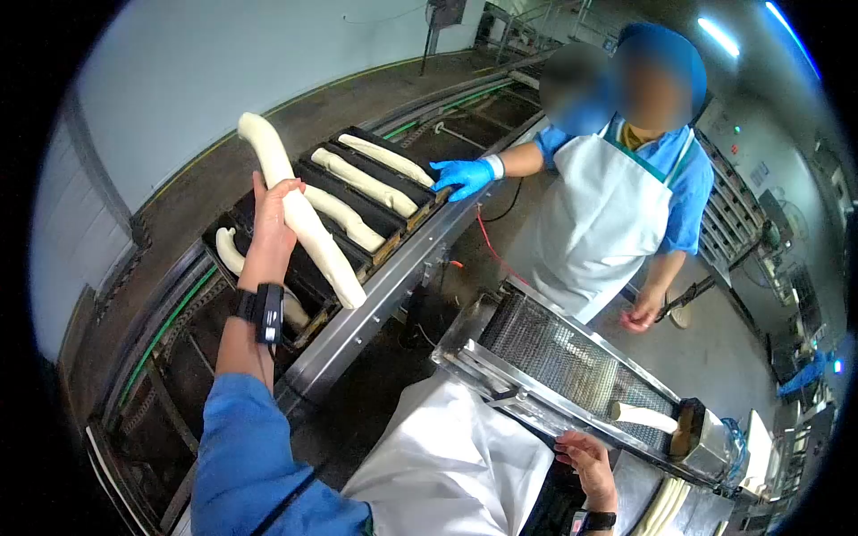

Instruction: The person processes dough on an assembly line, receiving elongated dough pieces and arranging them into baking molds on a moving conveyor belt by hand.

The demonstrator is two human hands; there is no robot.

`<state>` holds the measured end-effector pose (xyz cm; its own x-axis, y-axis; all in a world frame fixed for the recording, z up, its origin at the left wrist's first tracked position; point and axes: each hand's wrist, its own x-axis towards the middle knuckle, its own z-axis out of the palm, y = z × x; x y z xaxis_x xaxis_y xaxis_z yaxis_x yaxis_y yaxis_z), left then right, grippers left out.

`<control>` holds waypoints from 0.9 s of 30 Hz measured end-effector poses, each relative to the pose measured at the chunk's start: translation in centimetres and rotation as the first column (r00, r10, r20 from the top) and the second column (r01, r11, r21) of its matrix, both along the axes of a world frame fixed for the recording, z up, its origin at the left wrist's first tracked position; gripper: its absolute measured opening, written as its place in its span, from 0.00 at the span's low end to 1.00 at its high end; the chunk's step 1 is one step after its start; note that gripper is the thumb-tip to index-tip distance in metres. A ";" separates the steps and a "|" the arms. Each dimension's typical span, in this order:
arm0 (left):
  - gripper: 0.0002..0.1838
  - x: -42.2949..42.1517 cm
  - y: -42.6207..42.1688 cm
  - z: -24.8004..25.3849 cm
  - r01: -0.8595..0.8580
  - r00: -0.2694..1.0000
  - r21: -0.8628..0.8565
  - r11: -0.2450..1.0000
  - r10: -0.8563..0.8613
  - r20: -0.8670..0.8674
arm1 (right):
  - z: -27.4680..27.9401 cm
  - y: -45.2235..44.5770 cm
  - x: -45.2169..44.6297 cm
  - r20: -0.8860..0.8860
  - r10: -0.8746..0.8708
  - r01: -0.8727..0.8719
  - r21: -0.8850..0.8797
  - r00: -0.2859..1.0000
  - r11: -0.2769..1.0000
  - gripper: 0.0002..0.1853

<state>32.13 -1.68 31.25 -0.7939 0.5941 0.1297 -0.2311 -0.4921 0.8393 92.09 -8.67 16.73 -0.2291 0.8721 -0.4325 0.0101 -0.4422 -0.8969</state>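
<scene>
My left hand (273, 219) is closed around a long, pale roll of dough (308, 219), held tilted above a row of dark loaf pans (308, 259). The dough's upper end bends to the left. Several pans in the row hold dough, among them one long dough piece (365, 183) and another with a curled end (230, 250). My right hand (588, 463) is beside the near edge of the mesh conveyor (545, 339), fingers loosely bent and apart, with nothing in them. A further dough piece (645, 417) lies at the conveyor's right end.
Across from me stands a co-worker in a white apron (585, 228), a blue-gloved hand (463, 179) at the far pans. The metal rail (393, 286) of the pan line runs diagonally before me. Several dough strips (663, 507) lie at lower right.
</scene>
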 end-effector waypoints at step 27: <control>0.38 -20.8 0.4 -31.7 -0.665 0.711 -0.740 0.102 -0.219 -0.669 | -7.6 22.1 -8.2 0.831 -0.449 -0.463 0.557 0.329 0.690 0.23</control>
